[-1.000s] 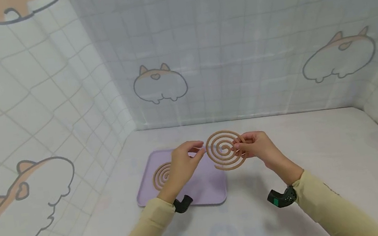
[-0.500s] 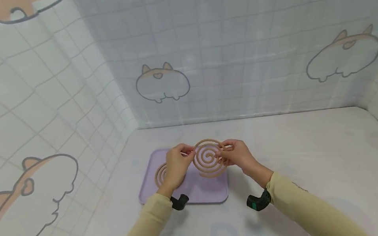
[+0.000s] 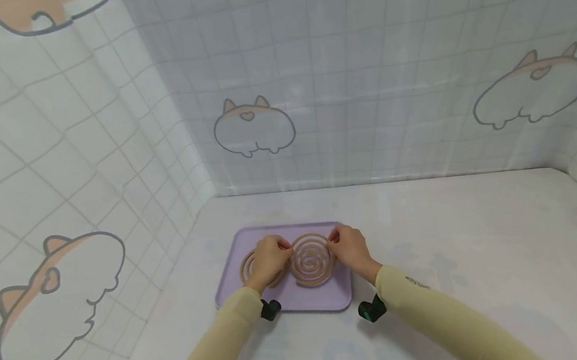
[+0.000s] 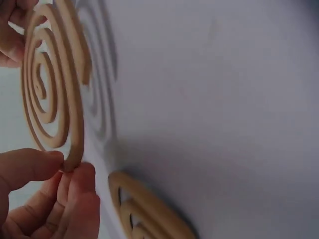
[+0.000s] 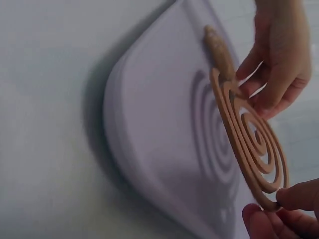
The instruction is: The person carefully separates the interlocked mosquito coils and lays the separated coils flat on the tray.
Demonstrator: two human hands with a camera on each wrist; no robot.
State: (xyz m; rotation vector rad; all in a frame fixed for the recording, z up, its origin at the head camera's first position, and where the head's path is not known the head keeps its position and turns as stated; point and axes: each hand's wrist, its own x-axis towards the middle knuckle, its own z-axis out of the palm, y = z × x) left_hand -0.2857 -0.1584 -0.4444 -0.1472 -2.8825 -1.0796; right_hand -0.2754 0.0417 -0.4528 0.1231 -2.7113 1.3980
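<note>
A flat tan spiral coil, like a mosquito coil [image 3: 311, 260], is held between both hands, just above the right half of a lilac tray [image 3: 305, 304]. My left hand [image 3: 268, 260] pinches its left edge between thumb and fingers, and my right hand [image 3: 351, 249] pinches the opposite edge. In the left wrist view the held coil [image 4: 57, 79] casts a shadow on the tray beneath it. A second coil [image 3: 247, 269] lies in the tray's left half, partly hidden by my left hand.
The tray stands on a white table [image 3: 468, 253]. Behind it rises a wall of white gridded sheeting [image 3: 369, 127] with printed animal drawings, and similar sheeting [image 3: 103, 186] closes off the left side.
My right hand has carried the coil leftward and down over the tray. The left hand, apart from the coil a second ago, has taken hold of its left edge and lowered with it.
</note>
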